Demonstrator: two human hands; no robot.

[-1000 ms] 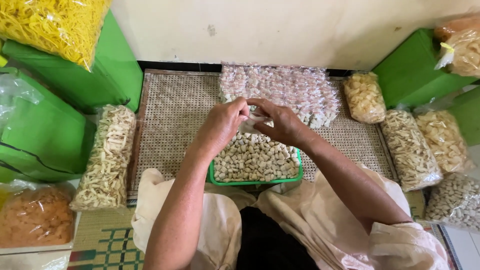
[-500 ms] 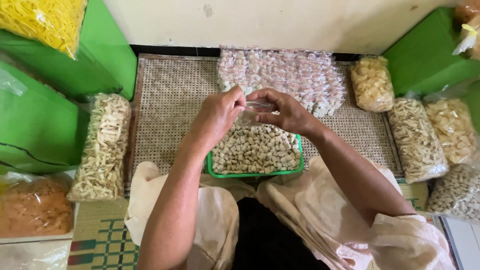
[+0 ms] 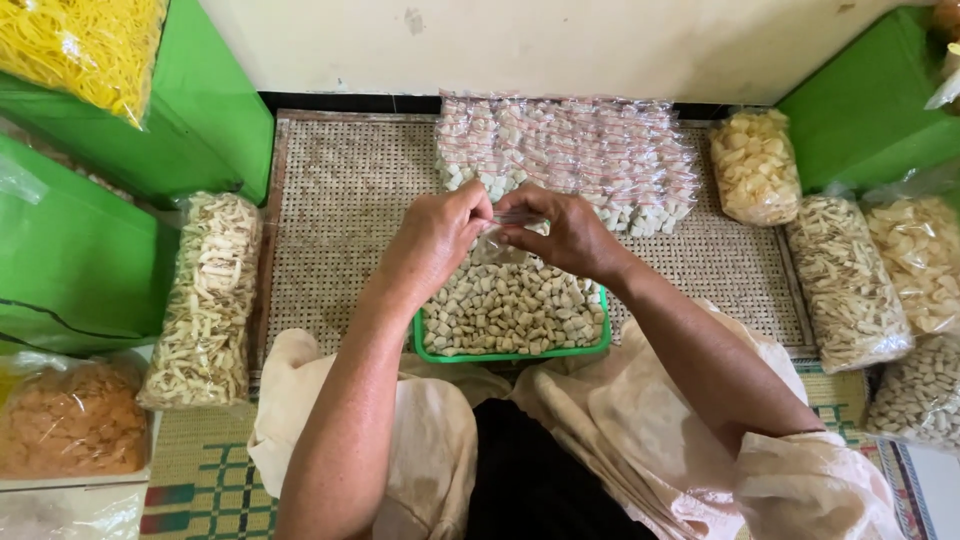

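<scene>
Gripping: a small clear plastic bag [image 3: 503, 232] was pinched at its top edge between the left hand [image 3: 437, 240] and the right hand [image 3: 566, 235], fingertips of both closed on it.
Bag position: it was held between the two hands, directly above the far end of the green tray [image 3: 512, 352], with a few pale pieces seen inside (the count could not be told).
Below the grip: the tray was filled with pale cube-shaped snack pieces [image 3: 515, 310] and was set on a woven mat [image 3: 340, 220].
Beyond the grip: a pile of small filled packets [image 3: 570, 155] was laid near the wall, just past the hands.
Left of the grip: a long bag of pale strips [image 3: 205, 300] was laid at the mat's edge, well apart from the hands.
Right of the grip: larger bags of crackers [image 3: 755, 165] and of strips [image 3: 845, 280] were placed.
</scene>
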